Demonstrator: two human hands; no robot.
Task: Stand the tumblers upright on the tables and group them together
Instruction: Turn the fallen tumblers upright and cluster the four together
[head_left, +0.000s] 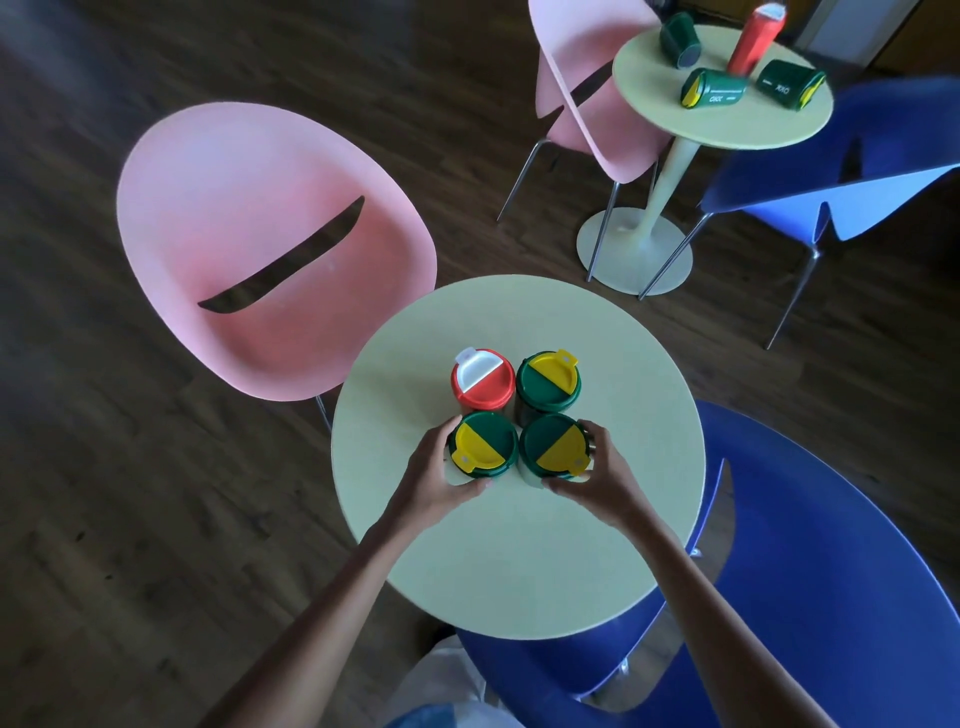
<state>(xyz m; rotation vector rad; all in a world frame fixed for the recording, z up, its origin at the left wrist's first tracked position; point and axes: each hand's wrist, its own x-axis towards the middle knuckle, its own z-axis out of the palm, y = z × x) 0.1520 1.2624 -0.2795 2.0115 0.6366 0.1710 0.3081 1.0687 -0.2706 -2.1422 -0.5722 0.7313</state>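
Note:
Several tumblers stand upright in a tight square on the near round table (519, 561): a red one with a white lid flap (483, 379), a green one with a yellow flap (548, 378) beside it, and two more green ones in front. My left hand (441, 473) grips the front left green tumbler (483, 449). My right hand (597, 475) grips the front right green tumbler (553, 449). On the far round table (722, 130) three green tumblers (714, 88) lie on their sides and a red tumbler (753, 44) stands tilted-looking among them.
A pink chair (270, 249) stands left of the near table and a blue chair (810, 571) at its right. Another pink chair (587, 93) and a blue chair (841, 176) flank the far table. The floor is dark wood.

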